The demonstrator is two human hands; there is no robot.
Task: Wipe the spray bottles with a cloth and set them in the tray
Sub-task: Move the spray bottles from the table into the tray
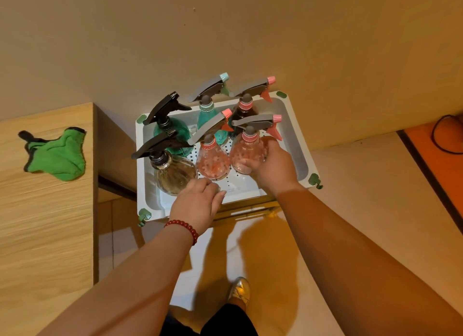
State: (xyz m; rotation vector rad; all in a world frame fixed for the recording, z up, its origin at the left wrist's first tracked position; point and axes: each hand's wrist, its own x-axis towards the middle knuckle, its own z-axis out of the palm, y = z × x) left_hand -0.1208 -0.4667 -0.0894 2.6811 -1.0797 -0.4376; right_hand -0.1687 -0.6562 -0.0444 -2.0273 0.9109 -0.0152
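Gripped by right hand (273,165): clear pink spray bottle (238,152), grey-headed, upright in white tray (297,137); left hand (198,201) curled, grasp unclear.

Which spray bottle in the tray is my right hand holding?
The front-right pink bottle: the right hand curls round its body. The other pink bottle, left of it, is outside that grip.

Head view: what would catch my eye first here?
Six spray bottles crowd a white tray at centre. The right hand grips the front-right pink bottle, and a green cloth lies on the wooden counter at left.
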